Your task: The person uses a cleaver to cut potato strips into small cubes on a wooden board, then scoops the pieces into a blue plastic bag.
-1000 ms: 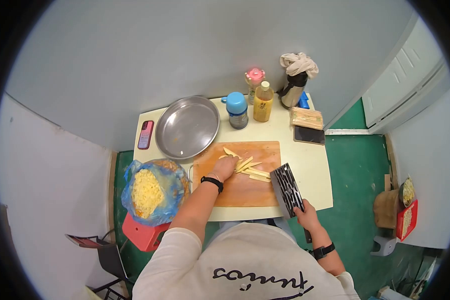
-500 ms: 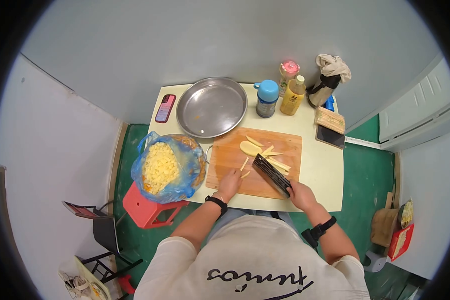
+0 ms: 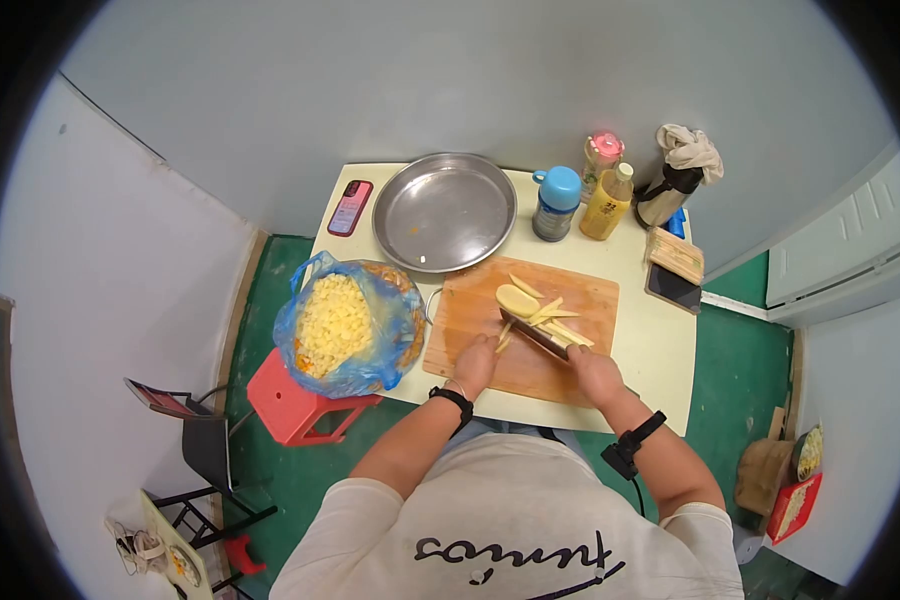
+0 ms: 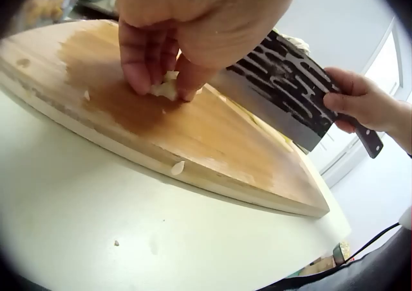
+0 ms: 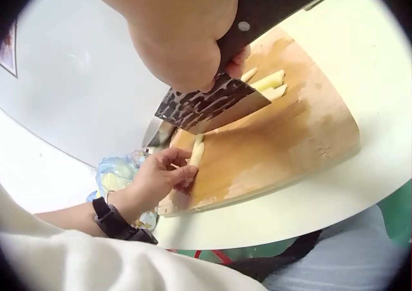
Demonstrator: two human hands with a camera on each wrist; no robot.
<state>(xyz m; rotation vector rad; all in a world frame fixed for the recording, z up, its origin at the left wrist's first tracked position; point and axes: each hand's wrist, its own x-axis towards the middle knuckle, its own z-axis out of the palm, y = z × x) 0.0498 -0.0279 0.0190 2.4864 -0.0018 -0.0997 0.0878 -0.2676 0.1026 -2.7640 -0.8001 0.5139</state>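
My left hand [image 3: 477, 362] is low over the left front of the wooden cutting board [image 3: 460, 312], pinching pale potato strips [image 5: 197, 151] between thumb and fingers. My right hand [image 3: 598, 375] grips the dark riveted handle of a cleaver [image 5: 212, 108] with a black-patterned blade. The blade stands on edge over the board, just right of the pinched strips. Beyond it lie a flat oval potato slice [image 3: 517, 300] and a loose pile of cut strips [image 3: 564, 328]. In the left wrist view, a small pale scrap [image 4: 178, 168] clings to the board's front edge.
A round steel pan [image 3: 445, 218] sits behind the board. To the left, a blue plastic bag [image 3: 385, 350] of diced pale pieces stands near a red stool [image 3: 295, 402]. A blue-lidded flask [image 3: 556, 205], a yellow drink bottle [image 3: 607, 205] and a phone [image 3: 350, 208] are farther back.
My left hand has come from the strip pile to the board's left front, carrying strips. The cleaver has moved from beyond the board's right edge to its middle. The head view has shifted.
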